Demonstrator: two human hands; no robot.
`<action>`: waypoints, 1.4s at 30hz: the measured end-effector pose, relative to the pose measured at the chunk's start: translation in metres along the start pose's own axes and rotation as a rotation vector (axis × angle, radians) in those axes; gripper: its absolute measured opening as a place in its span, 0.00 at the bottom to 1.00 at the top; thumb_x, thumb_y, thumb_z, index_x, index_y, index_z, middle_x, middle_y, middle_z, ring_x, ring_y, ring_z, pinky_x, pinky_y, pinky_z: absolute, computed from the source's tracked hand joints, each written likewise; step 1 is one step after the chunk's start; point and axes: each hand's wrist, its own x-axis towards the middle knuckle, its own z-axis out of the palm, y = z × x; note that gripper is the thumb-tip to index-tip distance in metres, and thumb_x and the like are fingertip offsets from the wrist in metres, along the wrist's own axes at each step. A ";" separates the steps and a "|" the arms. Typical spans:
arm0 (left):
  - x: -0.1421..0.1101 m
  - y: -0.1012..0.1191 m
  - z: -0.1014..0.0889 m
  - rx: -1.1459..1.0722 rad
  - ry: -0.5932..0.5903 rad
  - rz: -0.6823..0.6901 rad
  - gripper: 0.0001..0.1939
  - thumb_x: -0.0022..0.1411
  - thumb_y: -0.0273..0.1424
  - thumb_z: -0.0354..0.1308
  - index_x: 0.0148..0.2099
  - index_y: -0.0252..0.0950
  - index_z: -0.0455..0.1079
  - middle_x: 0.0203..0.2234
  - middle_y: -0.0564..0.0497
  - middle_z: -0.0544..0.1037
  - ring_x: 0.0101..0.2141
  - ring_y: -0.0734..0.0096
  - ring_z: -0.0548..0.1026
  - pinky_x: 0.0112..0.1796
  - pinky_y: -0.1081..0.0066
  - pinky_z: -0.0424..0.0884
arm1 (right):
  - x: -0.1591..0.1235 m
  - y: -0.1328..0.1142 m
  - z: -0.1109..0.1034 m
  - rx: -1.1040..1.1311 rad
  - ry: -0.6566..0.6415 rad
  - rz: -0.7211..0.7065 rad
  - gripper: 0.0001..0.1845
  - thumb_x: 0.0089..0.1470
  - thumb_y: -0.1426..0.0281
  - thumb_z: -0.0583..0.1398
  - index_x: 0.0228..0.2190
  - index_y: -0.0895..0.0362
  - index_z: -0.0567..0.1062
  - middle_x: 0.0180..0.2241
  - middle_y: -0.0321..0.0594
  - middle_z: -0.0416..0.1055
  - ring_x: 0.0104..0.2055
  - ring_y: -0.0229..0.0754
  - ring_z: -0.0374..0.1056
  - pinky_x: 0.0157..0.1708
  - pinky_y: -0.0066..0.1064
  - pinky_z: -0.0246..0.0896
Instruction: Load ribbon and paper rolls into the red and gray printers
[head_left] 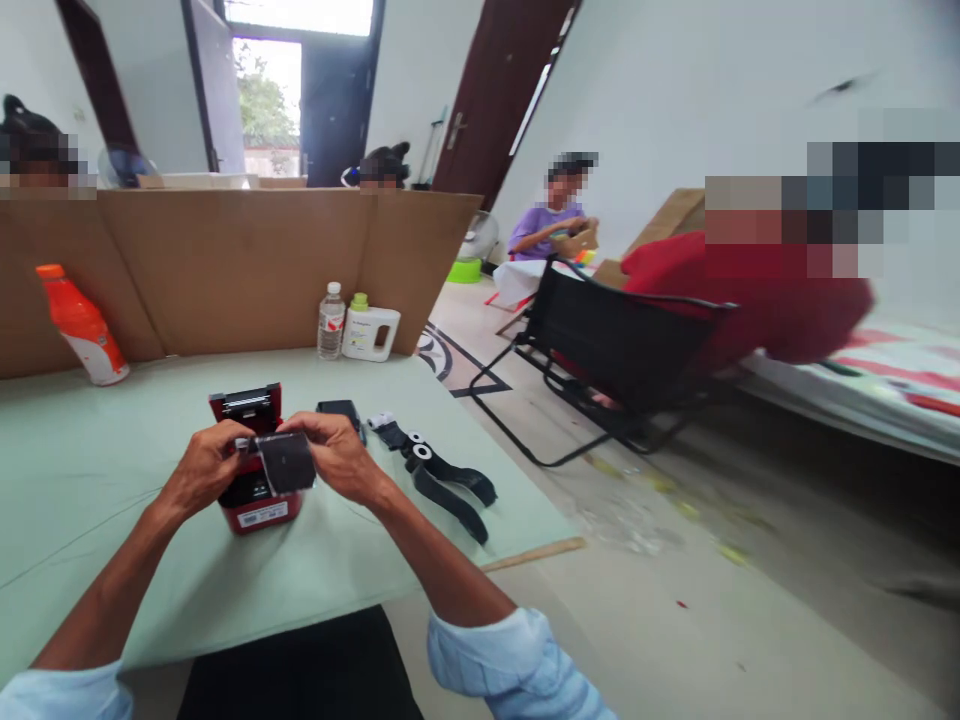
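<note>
Both hands hold a black ribbon roll [289, 463] in front of me, with a loose dark sheet hanging from it. My left hand [211, 462] pinches its left end, where a small pale spool tip shows. The fingers of my right hand [341, 455] are closed on the right end. Just beneath is a small red and black printer-like machine [264, 513] with its lid [247, 402] raised. The roll and my hands hide part of its inside. A black device [341, 410] lies behind my right hand, and black-handled head straps [442, 475] rest to its right.
On the pale green table [112, 570] stand an orange bottle [84, 325], a clear bottle [331, 322] and a white jug [370, 332], before a cardboard partition [247, 270]. To the right are a black folding chair [607, 350] and a person in red [742, 300]. Other people sit farther back.
</note>
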 end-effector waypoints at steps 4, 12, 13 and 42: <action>0.008 0.008 -0.002 0.076 0.014 0.115 0.13 0.63 0.30 0.52 0.41 0.38 0.78 0.39 0.47 0.83 0.39 0.63 0.80 0.43 0.68 0.74 | -0.037 -0.007 -0.008 -0.031 0.076 -0.066 0.09 0.53 0.63 0.69 0.35 0.55 0.82 0.36 0.38 0.77 0.38 0.40 0.71 0.41 0.32 0.67; 0.060 0.070 0.022 0.231 -0.207 0.244 0.14 0.67 0.35 0.51 0.41 0.40 0.79 0.38 0.49 0.81 0.38 0.63 0.78 0.41 0.67 0.71 | -0.080 -0.019 -0.073 -0.122 0.358 -0.119 0.12 0.57 0.58 0.67 0.35 0.54 0.78 0.28 0.34 0.73 0.30 0.37 0.68 0.34 0.31 0.67; 0.071 0.081 0.030 0.257 -0.244 0.261 0.14 0.67 0.35 0.52 0.41 0.40 0.79 0.37 0.49 0.81 0.37 0.63 0.78 0.40 0.67 0.71 | -0.084 -0.022 -0.087 -0.140 0.390 -0.122 0.13 0.57 0.57 0.67 0.34 0.54 0.77 0.27 0.34 0.73 0.29 0.37 0.68 0.34 0.31 0.67; 0.189 0.104 0.219 0.348 -0.778 0.284 0.42 0.45 0.49 0.74 0.58 0.34 0.72 0.52 0.39 0.76 0.50 0.51 0.77 0.51 0.62 0.72 | -0.163 0.048 -0.236 -0.273 0.668 0.162 0.14 0.52 0.58 0.62 0.27 0.56 0.72 0.21 0.30 0.68 0.23 0.36 0.62 0.24 0.28 0.56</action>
